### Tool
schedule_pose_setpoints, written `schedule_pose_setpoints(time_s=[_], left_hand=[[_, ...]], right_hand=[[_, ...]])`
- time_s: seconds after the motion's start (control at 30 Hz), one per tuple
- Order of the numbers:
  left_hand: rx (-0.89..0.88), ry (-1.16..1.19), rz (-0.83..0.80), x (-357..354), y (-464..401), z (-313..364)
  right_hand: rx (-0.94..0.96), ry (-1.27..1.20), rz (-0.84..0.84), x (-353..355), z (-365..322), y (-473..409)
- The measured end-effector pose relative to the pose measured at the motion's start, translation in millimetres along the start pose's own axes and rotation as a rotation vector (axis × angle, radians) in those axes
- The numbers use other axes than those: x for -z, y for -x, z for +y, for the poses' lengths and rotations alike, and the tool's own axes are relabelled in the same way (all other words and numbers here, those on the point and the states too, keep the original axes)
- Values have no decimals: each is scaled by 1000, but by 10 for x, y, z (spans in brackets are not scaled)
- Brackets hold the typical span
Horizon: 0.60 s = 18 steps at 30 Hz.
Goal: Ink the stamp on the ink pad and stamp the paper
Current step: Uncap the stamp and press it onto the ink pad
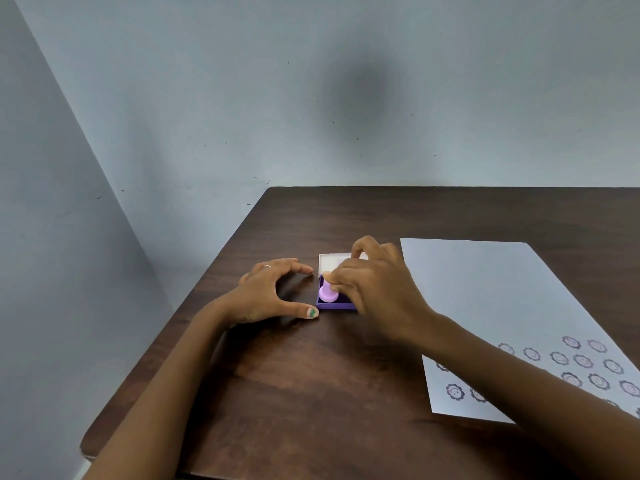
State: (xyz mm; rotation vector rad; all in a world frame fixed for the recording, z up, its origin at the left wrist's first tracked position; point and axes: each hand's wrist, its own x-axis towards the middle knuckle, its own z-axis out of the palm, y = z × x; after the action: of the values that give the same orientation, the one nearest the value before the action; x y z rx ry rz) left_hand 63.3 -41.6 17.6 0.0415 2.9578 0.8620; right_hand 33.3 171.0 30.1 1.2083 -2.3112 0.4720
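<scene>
A small lilac stamp stands upright on the purple ink pad, whose white lid is flipped open behind it. My right hand pinches the top of the stamp with fingers and thumb and hides the pad's right half. My left hand rests on the table just left of the pad, fingers spread and curved, thumb near the pad's front corner, holding nothing. The white paper lies to the right, with several purple flower-face prints on its near part.
The dark wooden table fills the lower view; its left edge runs diagonally and its back edge meets a grey-blue wall. My right forearm crosses over the near left corner of the paper.
</scene>
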Motion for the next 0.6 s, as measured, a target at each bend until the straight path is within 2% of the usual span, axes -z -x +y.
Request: schedule_pose_setpoints(time_s=[0.07,0.2,0.43,0.6], left_hand=[[-2,4,8,-1,3,-8],[-3,2,10,-3,6,-10],[3,-7,1,-3,7,5],[-5,-4,6,7,15,12]], right_hand=[[-31,-26,12,17,15,-17],[46,47,6,-10,-53,-15],[68,73,8,4,-52,-29],[19,32,41,24,-26,-38]])
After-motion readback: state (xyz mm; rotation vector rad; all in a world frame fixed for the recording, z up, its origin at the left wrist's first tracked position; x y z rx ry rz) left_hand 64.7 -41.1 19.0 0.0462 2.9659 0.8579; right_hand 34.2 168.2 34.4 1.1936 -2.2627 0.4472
